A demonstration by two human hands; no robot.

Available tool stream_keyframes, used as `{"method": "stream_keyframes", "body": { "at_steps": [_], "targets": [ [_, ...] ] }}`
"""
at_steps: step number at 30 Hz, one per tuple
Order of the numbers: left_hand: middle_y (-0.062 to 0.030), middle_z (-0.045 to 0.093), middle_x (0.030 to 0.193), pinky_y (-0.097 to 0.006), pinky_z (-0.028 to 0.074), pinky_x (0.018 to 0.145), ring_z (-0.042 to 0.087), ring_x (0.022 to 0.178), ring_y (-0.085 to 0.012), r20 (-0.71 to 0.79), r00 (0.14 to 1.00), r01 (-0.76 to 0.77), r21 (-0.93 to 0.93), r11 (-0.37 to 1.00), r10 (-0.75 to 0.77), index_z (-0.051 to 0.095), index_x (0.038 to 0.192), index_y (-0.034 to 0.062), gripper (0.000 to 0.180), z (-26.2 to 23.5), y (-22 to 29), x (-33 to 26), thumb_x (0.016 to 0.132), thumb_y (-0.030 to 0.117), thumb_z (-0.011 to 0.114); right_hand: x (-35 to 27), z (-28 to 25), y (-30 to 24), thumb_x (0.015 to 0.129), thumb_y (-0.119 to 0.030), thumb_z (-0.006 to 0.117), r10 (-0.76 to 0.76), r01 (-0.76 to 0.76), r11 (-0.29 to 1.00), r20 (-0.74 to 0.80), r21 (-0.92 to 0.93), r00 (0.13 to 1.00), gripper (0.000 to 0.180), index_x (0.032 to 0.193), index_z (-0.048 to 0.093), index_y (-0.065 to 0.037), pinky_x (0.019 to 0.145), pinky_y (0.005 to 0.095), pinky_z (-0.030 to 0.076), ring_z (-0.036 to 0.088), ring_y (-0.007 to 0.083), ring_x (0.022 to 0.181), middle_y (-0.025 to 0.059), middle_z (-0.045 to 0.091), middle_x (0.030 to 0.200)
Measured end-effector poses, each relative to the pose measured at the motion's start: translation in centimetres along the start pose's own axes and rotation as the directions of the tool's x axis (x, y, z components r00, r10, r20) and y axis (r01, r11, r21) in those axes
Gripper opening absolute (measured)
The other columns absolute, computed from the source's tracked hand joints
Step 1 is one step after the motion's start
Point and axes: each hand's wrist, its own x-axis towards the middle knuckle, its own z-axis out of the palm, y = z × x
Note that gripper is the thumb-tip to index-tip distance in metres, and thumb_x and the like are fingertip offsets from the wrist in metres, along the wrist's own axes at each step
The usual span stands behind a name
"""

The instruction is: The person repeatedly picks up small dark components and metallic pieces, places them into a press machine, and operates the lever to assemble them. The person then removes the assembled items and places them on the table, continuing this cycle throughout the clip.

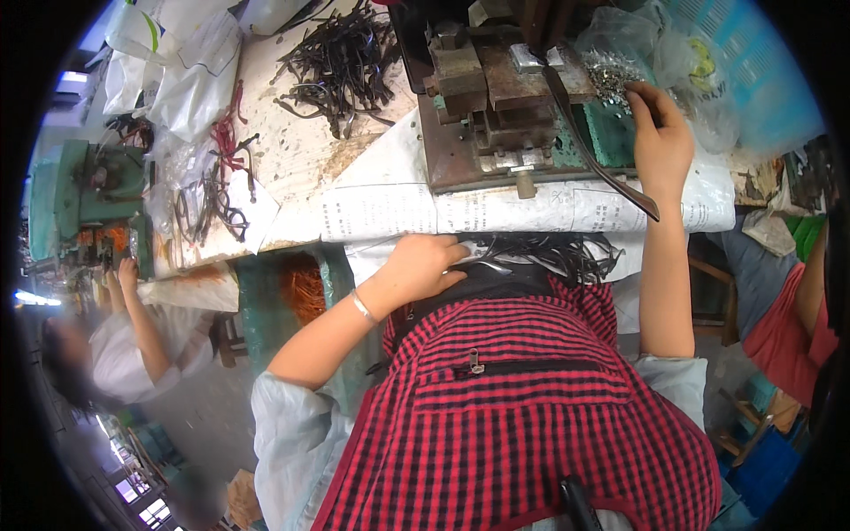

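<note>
My left hand [418, 270] is at the table's front edge, over my lap, its fingers curled round the end of a dark eyeglass temple [491, 265]. More loose black temples [575, 257] lie beside it on my lap. Thumb and forefinger of my right hand [662, 142] are pinched together at the edge of a heap of tiny silvery metal parts [609, 78]; whatever is between them is too small to make out. A single brown temple [589, 146] has one end on the small metal block [536, 58] of the bench machine [505, 97] and slants down toward my right forearm.
A big pile of dark temples [341, 66] lies on the worn table, with red and black ones [226, 195] further left. Plastic bags [177, 71] stand at the back left. White printed paper [381, 208] covers the table's front edge. Another person [133, 354] works at a green machine [93, 195].
</note>
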Motion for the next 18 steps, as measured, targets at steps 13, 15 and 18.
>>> {"method": "stream_keyframes", "body": {
  "at_steps": [13,15,18],
  "targets": [
    [-0.0106,0.066,0.078,-0.044,0.054,0.066,0.067,0.075,-0.0305,-0.191,0.981,-0.012,0.070,0.997,0.025,0.066,0.097,0.0040,0.023,-2.7,8.4,4.4,0.083,0.020,0.075,-3.6,-4.3,0.3,0.095,-0.005,0.067,0.120,-0.117,0.989,-0.030,0.094,0.992,0.017,0.109,0.076,-0.001,0.086,0.0267,0.050,0.066,0.0122,0.094,0.0051,0.074,0.102],
    [-0.0130,0.068,0.084,-0.044,0.055,0.071,0.068,0.081,-0.0325,-0.242,0.968,-0.070,-0.036,0.997,0.059,0.068,0.105,0.0026,0.031,-5.9,9.5,6.4,0.082,0.022,0.078,-3.8,-3.9,-2.6,0.095,-0.004,0.066,0.124,-0.128,0.973,0.030,0.190,0.992,0.016,0.107,0.076,-0.002,0.087,0.0269,0.050,0.066,0.0127,0.095,0.0059,0.074,0.102],
    [-0.0155,0.073,0.098,-0.042,0.056,0.079,0.069,0.089,-0.0346,-0.247,0.967,-0.118,-0.204,0.972,0.066,0.070,0.116,0.0044,0.040,-11.2,10.0,6.9,0.084,0.026,0.081,-1.9,-2.2,-8.8,0.089,-0.002,0.068,-0.171,0.144,0.948,0.073,0.283,0.983,0.015,0.103,0.076,-0.003,0.085,0.0322,0.051,0.068,0.0208,0.091,0.0094,0.073,0.096]
  ]
}}
